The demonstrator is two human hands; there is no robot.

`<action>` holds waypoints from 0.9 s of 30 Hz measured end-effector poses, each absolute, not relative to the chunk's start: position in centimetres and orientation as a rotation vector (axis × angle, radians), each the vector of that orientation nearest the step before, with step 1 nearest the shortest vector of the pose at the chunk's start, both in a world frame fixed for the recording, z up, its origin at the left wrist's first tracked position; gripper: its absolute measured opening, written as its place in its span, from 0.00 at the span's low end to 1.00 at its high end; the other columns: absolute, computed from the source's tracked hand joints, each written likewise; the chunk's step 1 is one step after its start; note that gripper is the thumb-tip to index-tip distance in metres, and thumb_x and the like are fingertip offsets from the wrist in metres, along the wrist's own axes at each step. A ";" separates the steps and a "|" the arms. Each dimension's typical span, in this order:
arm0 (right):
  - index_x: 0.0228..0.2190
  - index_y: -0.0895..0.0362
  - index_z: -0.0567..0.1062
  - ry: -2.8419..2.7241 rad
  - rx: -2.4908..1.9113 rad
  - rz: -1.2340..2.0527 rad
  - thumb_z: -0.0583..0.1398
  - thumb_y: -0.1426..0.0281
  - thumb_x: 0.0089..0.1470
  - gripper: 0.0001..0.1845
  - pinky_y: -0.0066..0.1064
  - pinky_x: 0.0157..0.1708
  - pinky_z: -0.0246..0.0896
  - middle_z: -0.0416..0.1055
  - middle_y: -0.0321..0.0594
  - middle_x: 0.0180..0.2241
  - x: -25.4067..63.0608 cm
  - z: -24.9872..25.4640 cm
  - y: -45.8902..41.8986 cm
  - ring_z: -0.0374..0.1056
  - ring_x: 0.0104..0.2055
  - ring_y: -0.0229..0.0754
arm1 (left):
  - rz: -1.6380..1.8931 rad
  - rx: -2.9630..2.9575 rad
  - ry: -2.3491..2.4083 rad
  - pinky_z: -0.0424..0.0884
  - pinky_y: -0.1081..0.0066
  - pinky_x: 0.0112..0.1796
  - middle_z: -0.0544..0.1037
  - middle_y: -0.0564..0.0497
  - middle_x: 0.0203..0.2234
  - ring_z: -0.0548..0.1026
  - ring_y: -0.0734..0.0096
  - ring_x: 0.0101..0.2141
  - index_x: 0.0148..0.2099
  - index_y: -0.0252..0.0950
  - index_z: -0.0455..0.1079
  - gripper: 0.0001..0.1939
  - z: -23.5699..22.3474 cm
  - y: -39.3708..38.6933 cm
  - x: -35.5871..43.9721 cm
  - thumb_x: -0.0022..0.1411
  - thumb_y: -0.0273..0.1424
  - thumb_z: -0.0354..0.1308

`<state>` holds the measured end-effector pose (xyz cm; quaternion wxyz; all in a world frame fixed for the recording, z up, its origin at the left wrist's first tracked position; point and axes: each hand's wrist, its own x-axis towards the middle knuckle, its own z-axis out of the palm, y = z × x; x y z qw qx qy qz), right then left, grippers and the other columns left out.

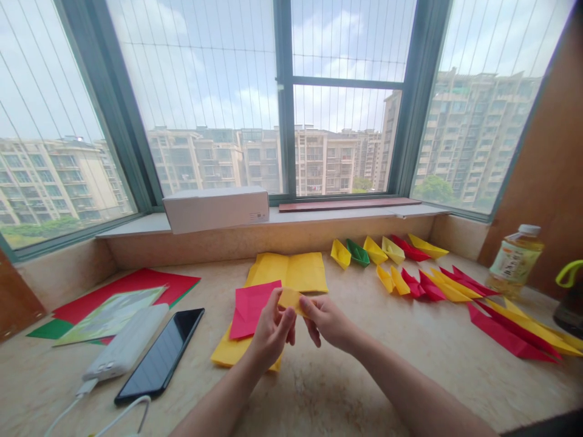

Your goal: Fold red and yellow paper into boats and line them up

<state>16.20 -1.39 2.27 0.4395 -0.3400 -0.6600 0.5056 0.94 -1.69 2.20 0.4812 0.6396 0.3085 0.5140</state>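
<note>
Between my two hands is a small folded piece of yellow paper (290, 298), raised above the counter. My left hand (274, 325) pinches its left side with thumb and fingers. On its right side my right hand (325, 318) has a similar pinch. Just behind and left of my left hand lies a pink paper square (250, 306), on top of a stack of yellow paper (228, 351). Farther back, a creased yellow sheet (307, 271) lies spread out. The underside of the held paper is hidden by my fingers.
Several folded paper boats (376, 250) stand in rows at the right, beside a drink bottle (514, 261). On the left are a phone (161, 352), a cabled power bank (127, 340) and red sheets (132, 291). A white box (216, 209) sits on the windowsill.
</note>
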 end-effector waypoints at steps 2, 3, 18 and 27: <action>0.18 0.58 0.67 -1.677 -0.798 1.317 0.46 0.42 0.58 0.36 0.23 0.13 0.47 0.62 0.33 0.11 16.3 2.7 -1.6 0.56 0.11 0.31 | 1.224 1.561 0.715 0.58 0.79 0.17 0.67 0.60 0.14 0.65 0.77 0.14 0.60 0.34 0.54 0.35 2.3 -2.0 1.1 0.60 0.50 0.56; 0.18 0.59 0.68 -1.693 -0.781 1.343 0.44 0.42 0.58 0.37 0.23 0.14 0.48 0.64 0.34 0.12 16.3 2.8 -1.7 0.57 0.11 0.31 | 1.200 1.562 0.695 0.58 0.79 0.18 0.67 0.60 0.14 0.65 0.77 0.14 0.62 0.34 0.52 0.36 2.3 -2.1 1.1 0.60 0.50 0.56; 0.30 0.58 0.74 -1.693 -0.949 0.874 0.55 0.52 0.59 0.22 0.29 0.28 0.60 0.72 0.39 0.25 16.6 2.3 -1.2 0.67 0.27 0.38 | 1.338 1.498 0.917 0.58 0.79 0.12 0.67 0.58 0.14 0.64 0.79 0.11 0.32 0.35 0.60 0.25 2.0 0.3 0.9 0.56 0.55 0.56; 0.47 0.54 0.69 -1.411 -0.898 0.837 0.58 0.57 0.57 0.20 0.26 0.23 0.60 0.70 0.35 0.29 16.9 1.9 -0.3 0.65 0.24 0.36 | 1.343 1.344 0.856 0.68 0.76 0.16 0.77 0.47 0.28 0.74 0.71 0.22 0.46 0.31 0.65 0.28 2.6 0.2 1.1 0.51 0.46 0.65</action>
